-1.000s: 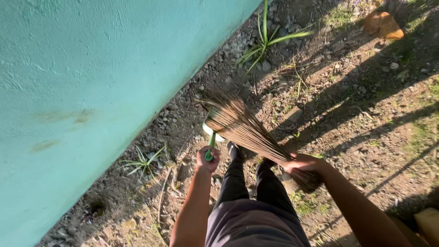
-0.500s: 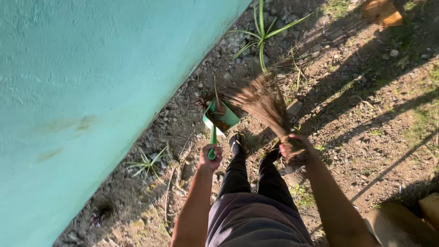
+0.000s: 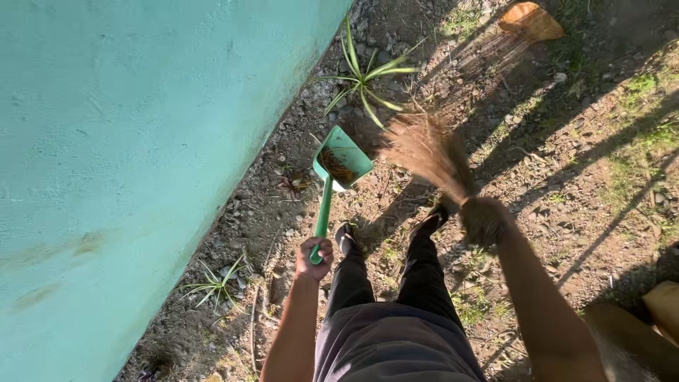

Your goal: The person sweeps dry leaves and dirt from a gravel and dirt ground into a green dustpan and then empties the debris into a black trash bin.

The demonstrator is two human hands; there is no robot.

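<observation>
Gripping green dustpan [image 3: 342, 164] left hand [image 3: 314, 257], broom [image 3: 428, 152] right hand [image 3: 485, 219]

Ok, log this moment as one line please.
left hand: grips green dustpan handle, debris in pan | right hand: holds brown broom, blurred | ground: dirt beside teal wall

No packages, labels, signs or screens show anywhere in this view.
</observation>
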